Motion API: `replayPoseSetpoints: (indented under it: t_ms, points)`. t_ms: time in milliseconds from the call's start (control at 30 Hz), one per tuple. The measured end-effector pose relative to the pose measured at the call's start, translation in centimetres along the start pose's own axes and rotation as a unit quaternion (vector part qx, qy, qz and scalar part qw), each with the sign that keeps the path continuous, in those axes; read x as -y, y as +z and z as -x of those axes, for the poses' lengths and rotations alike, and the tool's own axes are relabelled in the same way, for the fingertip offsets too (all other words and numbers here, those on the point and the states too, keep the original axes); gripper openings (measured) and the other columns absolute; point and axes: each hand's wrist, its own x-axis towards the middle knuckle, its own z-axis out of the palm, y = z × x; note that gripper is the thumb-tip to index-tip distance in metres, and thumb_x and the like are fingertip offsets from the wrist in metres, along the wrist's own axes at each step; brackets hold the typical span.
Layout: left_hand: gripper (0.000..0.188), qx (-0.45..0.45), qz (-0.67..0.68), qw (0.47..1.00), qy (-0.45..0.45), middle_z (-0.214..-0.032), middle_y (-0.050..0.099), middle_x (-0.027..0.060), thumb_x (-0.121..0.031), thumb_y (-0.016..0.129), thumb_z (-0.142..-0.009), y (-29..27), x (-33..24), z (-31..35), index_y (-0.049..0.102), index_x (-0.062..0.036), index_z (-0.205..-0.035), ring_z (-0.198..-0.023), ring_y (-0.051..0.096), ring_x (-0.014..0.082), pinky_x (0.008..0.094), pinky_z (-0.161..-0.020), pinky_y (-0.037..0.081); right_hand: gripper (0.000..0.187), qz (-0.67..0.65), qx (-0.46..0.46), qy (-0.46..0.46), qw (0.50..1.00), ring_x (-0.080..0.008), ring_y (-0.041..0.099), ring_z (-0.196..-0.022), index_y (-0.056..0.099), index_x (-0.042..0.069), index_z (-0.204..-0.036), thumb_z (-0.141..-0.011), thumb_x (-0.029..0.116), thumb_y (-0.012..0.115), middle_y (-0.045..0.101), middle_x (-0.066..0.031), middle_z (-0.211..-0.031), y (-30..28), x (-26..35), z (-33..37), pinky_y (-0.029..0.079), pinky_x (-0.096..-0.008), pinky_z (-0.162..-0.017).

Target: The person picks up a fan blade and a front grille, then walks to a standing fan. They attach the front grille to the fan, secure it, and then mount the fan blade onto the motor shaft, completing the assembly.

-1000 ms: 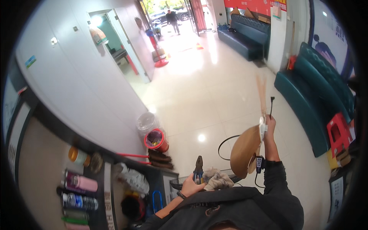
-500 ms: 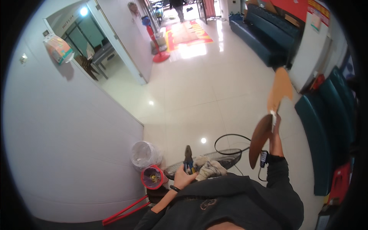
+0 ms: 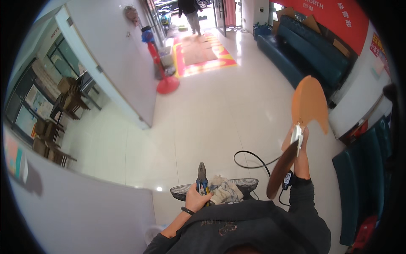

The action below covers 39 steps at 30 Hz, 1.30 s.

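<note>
My left hand (image 3: 197, 199) is closed round a pair of pliers (image 3: 201, 173) with blue and yellow handles, jaws pointing up and away from me. Beside it, a crumpled pale cloth (image 3: 227, 191) lies over a round black wire fan grille (image 3: 182, 191) near my body. Out to the right, my right hand (image 3: 303, 142) holds up a fan blade (image 3: 311, 99) by its white centre. One wing looks orange in the light, while the other, nearer me, looks dark brown. The blade hides part of the fingers.
A black cable (image 3: 249, 166) loops over the tiled floor between the grille and my right arm. Dark green sofas (image 3: 357, 186) stand at the right. At the left is a pale wall (image 3: 105, 203); ahead, a red-based stand (image 3: 168, 84). A person (image 3: 192, 15) is at the far doorway.
The view has swung, showing more of the side room and less of the bins at left. The fan blade has turned slightly in my right hand. The pliers stay in my left.
</note>
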Motion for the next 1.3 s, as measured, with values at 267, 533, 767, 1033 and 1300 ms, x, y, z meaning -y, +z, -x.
replayPoseSetpoints:
  t_ms: [267, 533, 767, 1033, 1300]
  points:
    - [0.047, -0.081, 0.021, 0.996, -0.036, -0.079, 0.065, 0.0176, -0.031, 0.079, -0.063, -4.4, -1.4, -25.3, 0.059, 0.0025, -0.090, -0.072, 0.063, 0.0307, 0.0386, -0.069, 0.050, 0.025, 0.132, 0.015, -0.023, 0.991, -0.0082, 0.044, -0.050, 0.053, 0.009, -0.070, -0.091, 0.023, 0.052, 0.045, 0.0030, -0.058, 13.9, -16.6, -21.9, 0.033, -0.0259, -0.044]
    - [0.042, -0.194, 0.072, 0.974, -0.089, -0.076, 0.063, 0.0108, -0.026, 0.080, -0.065, -12.2, -1.4, -47.1, 0.059, 0.0019, -0.089, -0.068, 0.060, 0.0193, 0.0339, -0.067, 0.049, 0.026, 0.145, 0.187, 0.076, 0.969, -0.0105, 0.047, -0.050, 0.060, 0.008, -0.077, -0.091, 0.030, 0.059, 0.051, 0.0016, -0.062, 44.4, -30.4, -35.2, 0.035, -0.0267, -0.045]
    - [0.043, -0.145, 0.131, 0.975, -0.105, -0.078, 0.064, 0.0098, -0.029, 0.081, -0.064, -18.3, -2.9, -67.8, 0.059, 0.0011, -0.085, -0.072, 0.060, 0.0181, 0.0338, -0.068, 0.049, 0.026, 0.125, 0.177, 0.163, 0.962, -0.0085, 0.047, -0.052, 0.058, 0.005, -0.084, -0.093, 0.029, 0.054, 0.050, 0.0014, -0.065, 57.2, -35.3, -44.7, 0.037, -0.0262, -0.047]
    - [0.049, -0.178, 0.117, 0.965, -0.150, -0.075, 0.060, 0.0082, -0.033, 0.082, -0.062, -20.8, -4.7, -70.3, 0.055, 0.0011, -0.084, -0.067, 0.056, 0.0186, 0.0339, -0.065, 0.048, 0.025, 0.064, 0.167, 0.153, 0.972, -0.0112, 0.052, -0.051, 0.060, 0.004, -0.089, -0.094, 0.028, 0.054, 0.054, -0.0007, -0.066, 60.2, -38.2, -51.7, 0.041, -0.0273, -0.047]
    - [0.037, -0.239, 0.141, 0.908, -0.312, -0.076, 0.058, 0.0024, -0.021, 0.081, -0.066, -20.5, -9.4, -69.5, 0.055, -0.0027, -0.085, -0.065, 0.053, 0.0142, 0.0280, -0.059, 0.046, 0.027, -0.098, 0.326, 0.359, 0.869, -0.0125, 0.057, -0.054, 0.061, 0.002, -0.092, -0.097, 0.026, 0.051, 0.059, -0.0035, -0.069, 69.8, -44.7, -54.9, 0.045, -0.0266, -0.048]
